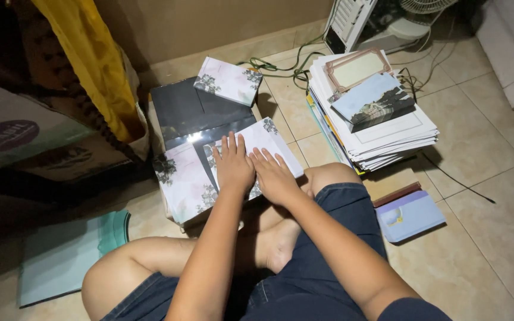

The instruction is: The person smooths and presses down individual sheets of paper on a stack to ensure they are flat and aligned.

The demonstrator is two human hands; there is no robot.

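Head view: your left hand [233,163] and right hand [275,176] press flat, fingers spread, on the floral card [256,156]; the paper stack [388,134] lies at two o'clock.

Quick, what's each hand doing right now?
Left hand: open, flat, pressing on the floral card, holding nothing.
Right hand: open, flat on the same card, holding nothing.
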